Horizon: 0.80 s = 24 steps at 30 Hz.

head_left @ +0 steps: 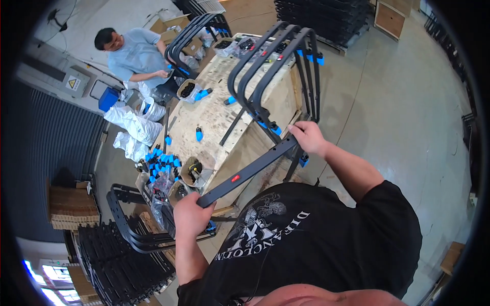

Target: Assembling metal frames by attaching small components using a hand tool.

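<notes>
A long black metal bar (250, 170) with a red piece near its middle spans slantwise in front of my body. My left hand (189, 215) is closed around its lower left end. At its upper right end, my right hand (308, 137) grips it with the thumb on top. Small holes show along the bar near my right hand. Just beyond that hand, bent black tube frames (273, 66) with blue end pieces stand at the table's right edge. Dark tube and blue pieces also show beneath the bar's ends; whether they join it I cannot tell.
The wooden worktable (217, 115) carries loose blue fittings (162, 164), bags of small parts and a yellow-and-black tool (194, 168). Across it stands a co-worker (138, 58) beside more bent frames. White sacks (133, 125) lie left; stacked black parts (120, 260) stand lower left.
</notes>
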Available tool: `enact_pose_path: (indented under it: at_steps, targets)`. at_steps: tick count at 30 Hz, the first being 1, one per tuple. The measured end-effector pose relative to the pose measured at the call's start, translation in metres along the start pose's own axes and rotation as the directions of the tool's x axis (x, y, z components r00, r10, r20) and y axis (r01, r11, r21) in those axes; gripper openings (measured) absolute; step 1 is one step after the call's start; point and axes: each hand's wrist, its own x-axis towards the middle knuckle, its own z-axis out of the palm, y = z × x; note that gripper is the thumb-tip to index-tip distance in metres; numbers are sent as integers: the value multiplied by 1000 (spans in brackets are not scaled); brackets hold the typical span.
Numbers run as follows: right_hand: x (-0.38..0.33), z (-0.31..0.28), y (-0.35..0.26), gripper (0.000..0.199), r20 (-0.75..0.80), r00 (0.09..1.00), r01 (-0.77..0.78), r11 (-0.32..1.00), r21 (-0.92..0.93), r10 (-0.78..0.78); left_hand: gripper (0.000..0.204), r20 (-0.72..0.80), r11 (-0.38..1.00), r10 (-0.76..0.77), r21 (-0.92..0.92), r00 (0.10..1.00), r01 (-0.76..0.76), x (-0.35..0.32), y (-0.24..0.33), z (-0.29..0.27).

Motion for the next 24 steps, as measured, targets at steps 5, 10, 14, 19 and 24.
enact_pose_path:
  at_steps: [5,10,14,19,24]
  targets:
    - [45,-101,11,49,-185,982,35,999,-15,-37,36,102,983,159,-112,982,-147,50,83,-20]
    - [125,-227,6,49,-480,833,306,952,-17,-276,33,121,941,169,-316,978,-123,118,153,35]
    - [75,-264,21,45,-508,856,119,993,9,-98,35,66,873,169,-473,983,-118,159,197,102]
    - [-75,-262,201,46,-347,791,-523,851,46,504,35,28,839,229,-513,973,-183,201,242,141]
    - [-272,-205,330,35,-386,316,-889,413,198,866,32,-9,841,236,-498,972,-209,233,260,146]
